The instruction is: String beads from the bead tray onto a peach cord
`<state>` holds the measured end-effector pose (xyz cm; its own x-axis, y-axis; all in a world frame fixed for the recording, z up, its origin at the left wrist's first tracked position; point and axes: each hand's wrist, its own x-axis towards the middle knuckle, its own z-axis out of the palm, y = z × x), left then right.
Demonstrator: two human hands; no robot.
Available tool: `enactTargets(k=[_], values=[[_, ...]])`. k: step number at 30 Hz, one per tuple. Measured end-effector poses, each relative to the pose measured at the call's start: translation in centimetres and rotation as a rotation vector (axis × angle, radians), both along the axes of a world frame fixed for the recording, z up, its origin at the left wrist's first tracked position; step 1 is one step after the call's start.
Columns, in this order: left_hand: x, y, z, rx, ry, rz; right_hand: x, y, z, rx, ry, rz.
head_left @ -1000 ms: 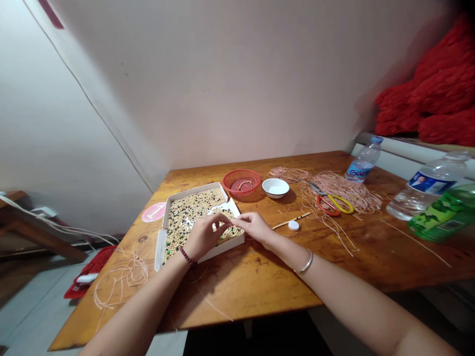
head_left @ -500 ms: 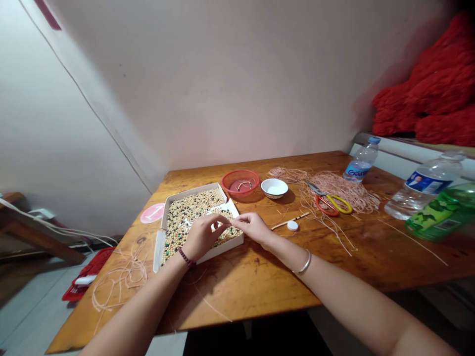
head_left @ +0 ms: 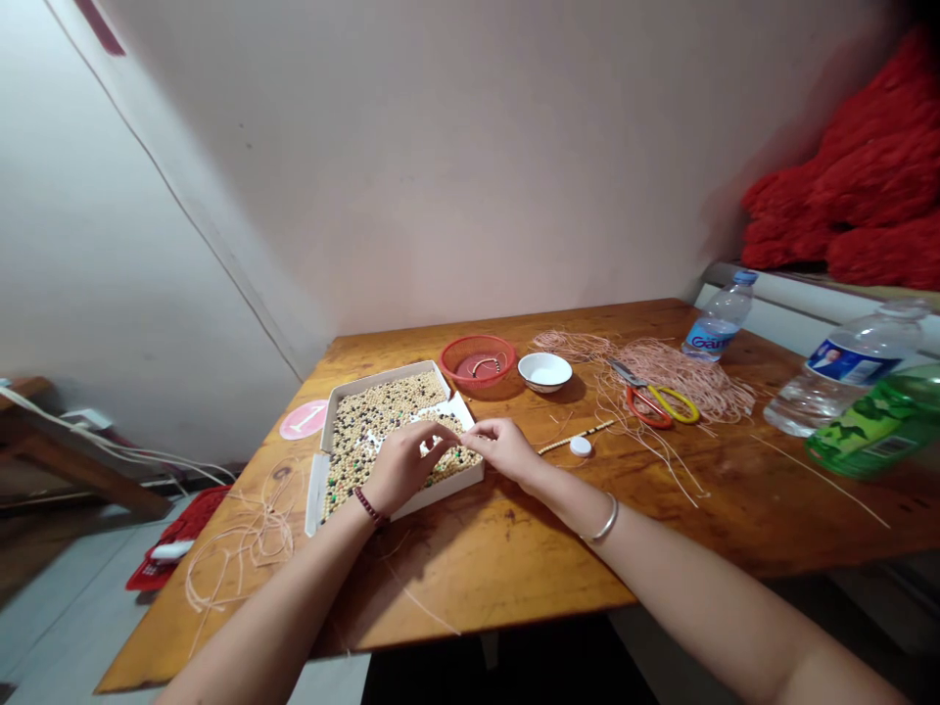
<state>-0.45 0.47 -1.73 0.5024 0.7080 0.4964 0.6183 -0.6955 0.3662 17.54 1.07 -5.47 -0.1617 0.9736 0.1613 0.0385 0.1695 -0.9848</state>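
My left hand is closed in a pinch over the front right part of a white box of small beads. Its fingertips meet those of my right hand, which is also pinched, at the box's right edge. Whatever lies between the fingertips is too small to make out. Most beads are cream, with black and green ones among them. A thin cord lies on the table below my hands. Right of my right hand are a strip of strung beads and a white cap.
Behind the box stand a red basket and a white bowl. Scissors rest on pink cords. Bottles stand at the right. Loose cord and a pink disc lie at the left.
The whole view has shifted very slightly. Both hands keep their pinched pose, fingertips together over the box.
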Motion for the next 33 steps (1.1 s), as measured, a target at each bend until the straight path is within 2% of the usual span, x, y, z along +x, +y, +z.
enactTargets(k=[20,33], values=[[-0.14,0.15,-0.18,-0.008,0.028,0.019,0.11,-0.09,0.14,-0.001,-0.009,0.029],[-0.15,0.19,-0.11,-0.019,0.036,0.021,0.1,-0.04,0.12,-0.075,0.008,0.047]])
